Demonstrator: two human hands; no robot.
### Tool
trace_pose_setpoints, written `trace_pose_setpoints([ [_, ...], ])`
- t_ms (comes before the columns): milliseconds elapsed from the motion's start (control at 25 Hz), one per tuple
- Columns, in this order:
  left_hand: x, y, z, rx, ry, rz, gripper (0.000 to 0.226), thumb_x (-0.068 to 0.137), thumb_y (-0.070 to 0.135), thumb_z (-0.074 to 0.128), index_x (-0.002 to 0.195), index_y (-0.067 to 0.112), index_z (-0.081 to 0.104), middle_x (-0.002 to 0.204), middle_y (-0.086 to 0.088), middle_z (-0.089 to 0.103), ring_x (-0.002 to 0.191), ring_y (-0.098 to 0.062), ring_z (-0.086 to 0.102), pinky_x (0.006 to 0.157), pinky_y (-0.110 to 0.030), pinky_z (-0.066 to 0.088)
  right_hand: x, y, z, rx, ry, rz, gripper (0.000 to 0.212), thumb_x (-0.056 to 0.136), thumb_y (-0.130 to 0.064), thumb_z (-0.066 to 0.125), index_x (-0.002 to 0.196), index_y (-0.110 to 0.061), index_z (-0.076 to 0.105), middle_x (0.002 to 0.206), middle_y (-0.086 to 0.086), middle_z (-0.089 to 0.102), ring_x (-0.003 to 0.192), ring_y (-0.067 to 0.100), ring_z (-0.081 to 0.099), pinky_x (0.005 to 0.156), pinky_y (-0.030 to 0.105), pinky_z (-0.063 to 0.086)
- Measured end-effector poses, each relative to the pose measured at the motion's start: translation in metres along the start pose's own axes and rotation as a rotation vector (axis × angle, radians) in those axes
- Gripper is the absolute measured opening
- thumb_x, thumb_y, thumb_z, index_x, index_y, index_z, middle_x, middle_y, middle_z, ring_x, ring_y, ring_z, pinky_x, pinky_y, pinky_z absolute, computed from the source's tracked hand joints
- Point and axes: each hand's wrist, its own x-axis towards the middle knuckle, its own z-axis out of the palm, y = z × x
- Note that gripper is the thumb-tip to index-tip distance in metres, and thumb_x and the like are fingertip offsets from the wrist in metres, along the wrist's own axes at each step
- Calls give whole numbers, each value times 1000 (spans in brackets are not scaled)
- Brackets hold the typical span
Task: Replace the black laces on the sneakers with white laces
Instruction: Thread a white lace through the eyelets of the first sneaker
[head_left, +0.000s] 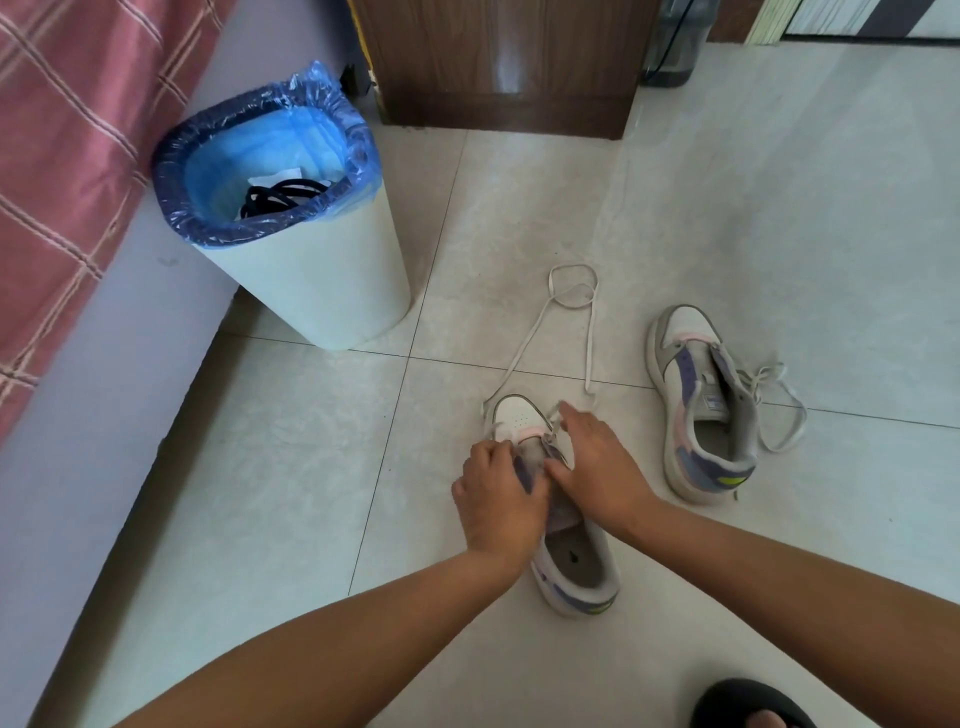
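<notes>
Gripping pastel sneaker (566, 545), white lace (540, 332) trailing

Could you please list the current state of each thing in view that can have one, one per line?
near sneaker: upright on the floor, white lace only partly threaded
white lace: long ends trailing loose across the tiles
far sneaker: on the floor, laced in white, ends untied
black laces: discarded in the bin
bin: upright, open, lined with a blue bag
left hand: grips the near sneaker's tongue area
right hand: pinches the lace at the eyelets
</notes>
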Motion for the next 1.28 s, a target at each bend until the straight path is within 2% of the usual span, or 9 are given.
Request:
trace_pose_setpoints([
  [200, -8, 12, 10, -28, 10, -20, 45, 88, 21, 57, 132, 12, 47, 125, -7, 50, 115, -24, 47, 96, -33, 33, 5, 5, 13, -185, 100, -114, 21, 87, -11, 54, 105, -3, 60, 110, 12, 57, 99, 30, 54, 78, 38, 46],
  [360, -6, 8, 18, -151, 121, 15, 50, 74, 7, 70, 120, 1, 53, 116, -16, 53, 104, -33, 54, 86, -39, 44, 10, 5, 16, -265, 190, -219, 23, 57, 1, 75, 77, -3, 64, 80, 12, 63, 65, 30, 61, 52, 35, 49],
  [520, -4, 7, 16, -211, 60, -57, 50, 81, 13, 66, 126, 3, 47, 121, -12, 51, 110, -27, 48, 93, -32, 39, 9, 6, 16, -362, 136, -258, 25, 48, -1, 81, 62, -8, 62, 67, 9, 60, 55, 26, 58, 45, 32, 46],
  [600, -1, 9, 16, -188, 76, -96, 51, 82, 16, 65, 128, 4, 46, 122, -11, 52, 113, -27, 49, 94, -33, 37, 8, 6, 16, -332, 115, -215, 21, 66, -1, 74, 86, -2, 66, 82, 15, 63, 71, 33, 62, 59, 37, 48],
  [720, 4, 9, 14, -235, 70, -162, 48, 84, 18, 64, 128, 6, 46, 123, -9, 53, 115, -25, 50, 98, -34, 39, 8, 1, 17, -238, 96, -158, 43, 92, -8, 49, 134, -3, 43, 116, 15, 57, 103, 32, 53, 84, 35, 40],
  [880, 10, 8, 12, -300, 62, -165, 29, 83, 4, 58, 111, 8, 52, 108, -7, 58, 102, -25, 55, 91, -36, 45, 12, 1, 13, -158, 55, -155, 46, 91, -3, 47, 136, -6, 39, 120, 14, 54, 105, 29, 51, 74, 27, 34],
  [1080, 15, 0, 0, -404, -38, -114, 25, 81, -3, 53, 92, 18, 48, 95, -2, 57, 91, -21, 56, 80, -28, 46, 19, -3, 4, -507, -123, -280, 20, 86, 1, 52, 105, -1, 58, 118, 15, 46, 101, 32, 53, 69, 35, 37],
  [1200, 17, -5, -8, -398, -109, -95, 23, 84, 0, 58, 96, 18, 49, 96, -1, 58, 91, -18, 57, 80, -25, 48, 19, -7, 4, -721, -71, -486, 23, 53, 1, 79, 72, -1, 65, 80, 15, 60, 63, 27, 62, 49, 30, 46],
  [1280, 20, -6, -10, -373, -130, -93, 21, 85, 4, 59, 98, 18, 49, 97, -1, 58, 91, -18, 59, 82, -28, 51, 19, -4, 9, -851, -14, -538, 25, 41, -4, 81, 58, -7, 63, 60, 9, 57, 44, 19, 55, 37, 25, 42],
])
